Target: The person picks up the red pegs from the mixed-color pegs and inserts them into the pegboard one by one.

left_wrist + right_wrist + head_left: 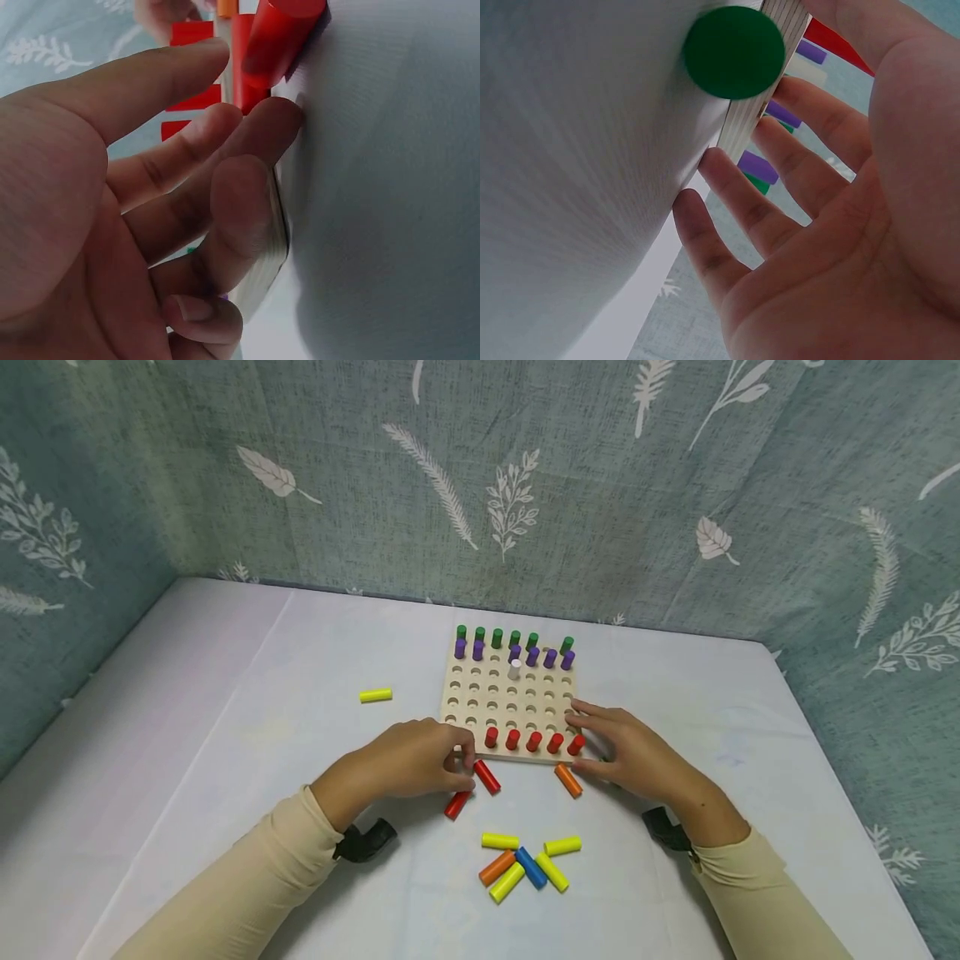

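A wooden peg board [483, 697] holds upright green pegs [497, 638] and purple pegs [477, 650] in its far rows, one white peg [514, 669], and several red pegs [534, 742] along its front. My left hand [408, 760] hovers at the front left corner, its fingers loosely bent and nothing between them. Close to its thumb lie two loose red pegs [487, 777] [285, 37]. My right hand [626, 747] rests its spread fingertips against the board's right side. In the right wrist view, the round end of a green peg [735, 52] shows beside the board; the hand hides it from the head view.
An orange peg [568, 780] lies before the board's front right. Nearer to me is a loose group of yellow pegs [507, 883], a blue peg [531, 867] and an orange peg. One yellow peg [376, 695] lies left of the board. Patterned cloth [585, 510] stands behind the table.
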Tool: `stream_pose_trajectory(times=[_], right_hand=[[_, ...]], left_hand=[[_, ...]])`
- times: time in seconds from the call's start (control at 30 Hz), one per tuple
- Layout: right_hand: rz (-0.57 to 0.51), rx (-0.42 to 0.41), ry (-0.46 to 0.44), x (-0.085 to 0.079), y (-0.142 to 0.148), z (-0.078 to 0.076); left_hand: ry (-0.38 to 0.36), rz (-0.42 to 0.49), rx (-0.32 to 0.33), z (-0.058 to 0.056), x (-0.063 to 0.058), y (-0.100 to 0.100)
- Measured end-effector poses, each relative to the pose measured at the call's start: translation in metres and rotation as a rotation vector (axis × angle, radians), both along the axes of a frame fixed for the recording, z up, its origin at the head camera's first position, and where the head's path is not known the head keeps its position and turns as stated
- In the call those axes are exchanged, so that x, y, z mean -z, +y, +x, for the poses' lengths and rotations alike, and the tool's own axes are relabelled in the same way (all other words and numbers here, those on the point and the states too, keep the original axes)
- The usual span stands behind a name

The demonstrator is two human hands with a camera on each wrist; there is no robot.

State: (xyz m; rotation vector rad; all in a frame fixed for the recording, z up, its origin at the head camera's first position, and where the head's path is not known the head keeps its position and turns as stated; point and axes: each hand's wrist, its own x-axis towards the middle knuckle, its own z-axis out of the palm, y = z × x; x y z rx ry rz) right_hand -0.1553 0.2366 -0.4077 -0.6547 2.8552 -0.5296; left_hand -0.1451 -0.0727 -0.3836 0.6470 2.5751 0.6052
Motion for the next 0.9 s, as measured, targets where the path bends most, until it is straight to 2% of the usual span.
stream_pose_trajectory(times=[0.23,0.5,0.9], right_hand=[[-0.017,0.000,-0.013,0.0010,-0.0003,0.0021],[-0.013,-0.011,0.013,-0.0005,0.0002,0.0024],[-0.022,-0.008,0.000,-0.0011,0.0005,0.0003]], left_hand=[[-0.004,-0.017,0.006,0.0029,0.0005,0.0007],[0.007,-0.013,0.014,0.0029,0.0009,0.0012],[0.016,-0.006,0.042,0.0029,0.0069,0.0040]])
